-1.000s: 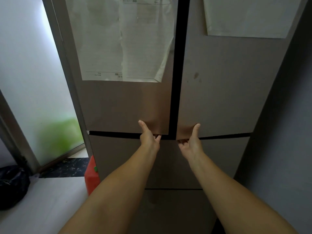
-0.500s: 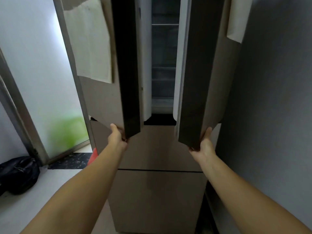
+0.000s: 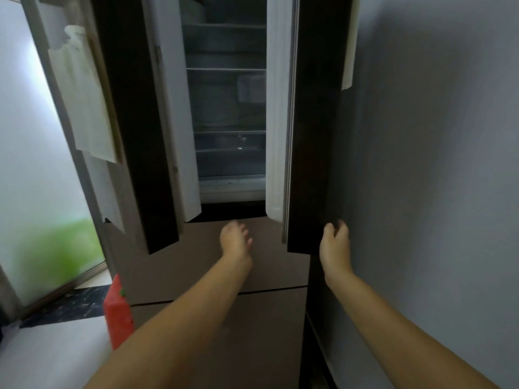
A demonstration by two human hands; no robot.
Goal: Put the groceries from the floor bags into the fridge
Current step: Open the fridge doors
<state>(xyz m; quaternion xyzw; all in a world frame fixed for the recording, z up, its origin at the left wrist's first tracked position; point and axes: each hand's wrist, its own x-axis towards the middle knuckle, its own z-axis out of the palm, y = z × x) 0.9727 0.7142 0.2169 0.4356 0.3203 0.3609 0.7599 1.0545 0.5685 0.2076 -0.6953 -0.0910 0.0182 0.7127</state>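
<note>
Head view looks up at a tall beige multi-door fridge point(image 3: 213, 276) whose two upper doors stand swung outward, showing the dim inside with its glass shelves point(image 3: 226, 69). Of the hands, the right hand point(image 3: 335, 244) grips the bottom corner of the right upper fridge door point(image 3: 311, 122), fingers curled round its dark edge. The left hand point(image 3: 235, 239) holds nothing: it hangs free in front of the beige drawer panel just below the opening, fingers loosely spread (slightly blurred), apart from the left upper fridge door point(image 3: 132, 130). That left door carries white paper sheets point(image 3: 84, 102) on its outer face; another white sheet point(image 3: 349, 46) shows on the outer face of the right door. Vague containers sit on the shelves, too dark to tell apart. A grey wall point(image 3: 438, 164) stands close beside the right door. At lower left a red object point(image 3: 118, 313) stands on the floor against the fridge's side, near a frosted glass door point(image 3: 36, 192) with a green blur behind it. No grocery bags show in this view.
</note>
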